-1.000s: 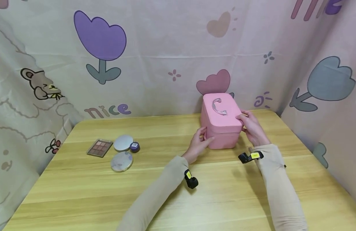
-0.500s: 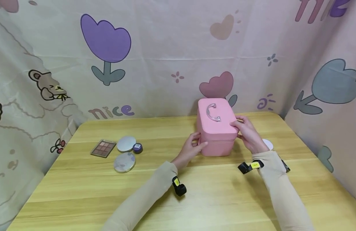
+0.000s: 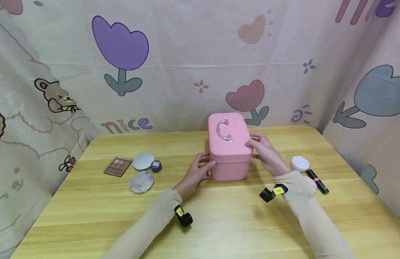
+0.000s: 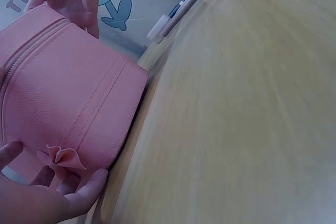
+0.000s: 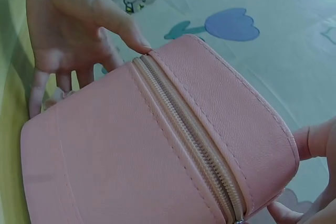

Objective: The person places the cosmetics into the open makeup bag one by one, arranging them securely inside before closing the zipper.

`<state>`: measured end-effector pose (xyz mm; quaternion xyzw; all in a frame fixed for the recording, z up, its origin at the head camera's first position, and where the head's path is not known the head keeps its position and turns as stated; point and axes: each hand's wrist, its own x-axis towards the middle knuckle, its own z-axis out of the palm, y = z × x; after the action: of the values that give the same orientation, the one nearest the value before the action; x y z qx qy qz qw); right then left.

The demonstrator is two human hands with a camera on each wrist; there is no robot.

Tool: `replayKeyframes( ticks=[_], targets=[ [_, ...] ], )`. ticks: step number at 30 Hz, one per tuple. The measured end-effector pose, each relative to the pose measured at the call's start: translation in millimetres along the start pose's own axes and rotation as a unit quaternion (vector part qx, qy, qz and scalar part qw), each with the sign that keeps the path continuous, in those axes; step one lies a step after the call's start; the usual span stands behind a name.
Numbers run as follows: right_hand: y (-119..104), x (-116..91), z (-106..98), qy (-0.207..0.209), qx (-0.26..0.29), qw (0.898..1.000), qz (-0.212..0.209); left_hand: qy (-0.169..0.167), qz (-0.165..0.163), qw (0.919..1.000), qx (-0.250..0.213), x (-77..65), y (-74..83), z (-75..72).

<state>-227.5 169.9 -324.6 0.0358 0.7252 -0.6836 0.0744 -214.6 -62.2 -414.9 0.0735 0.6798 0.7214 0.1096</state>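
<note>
A pink makeup case (image 3: 230, 169) with a silver handle (image 3: 223, 130) on its lid stands at the back of the table, right of the middle. Its zipper (image 5: 184, 129) is closed along the part that shows. My left hand (image 3: 194, 176) holds the case's left side, fingers bent against the wall around a small pink bow (image 4: 65, 157). On the opposite side my right hand (image 3: 268, 154) grips it, thumb at the lid's edge and fingers partly hidden behind the case.
At left lie an eyeshadow palette (image 3: 117, 166), a silver round compact (image 3: 143, 161), a patterned one (image 3: 141, 182) and a small purple jar (image 3: 156, 166). Near my right sleeve are a white round container (image 3: 300, 163) and a black tube (image 3: 317, 181). Pen-like sticks (image 4: 181, 11) lie beyond the case.
The case has moved left and toward me with both hands on it. The white round container and black tube, largely hidden behind my right arm before, now show.
</note>
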Motion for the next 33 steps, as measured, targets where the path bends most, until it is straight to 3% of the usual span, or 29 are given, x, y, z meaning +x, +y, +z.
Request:
replayKeyframes(
  ticks=[18,33],
  targets=[
    [9,-24,42,-0.052,-0.01,0.998,-0.032,0.022,-0.005,0.9997,-0.011,-53.2,1.7,-38.2],
    [18,-29,49,-0.076,-0.017,0.995,-0.063,0.018,0.001,0.9998,-0.011,-66.6,0.8,-49.5]
  ],
)
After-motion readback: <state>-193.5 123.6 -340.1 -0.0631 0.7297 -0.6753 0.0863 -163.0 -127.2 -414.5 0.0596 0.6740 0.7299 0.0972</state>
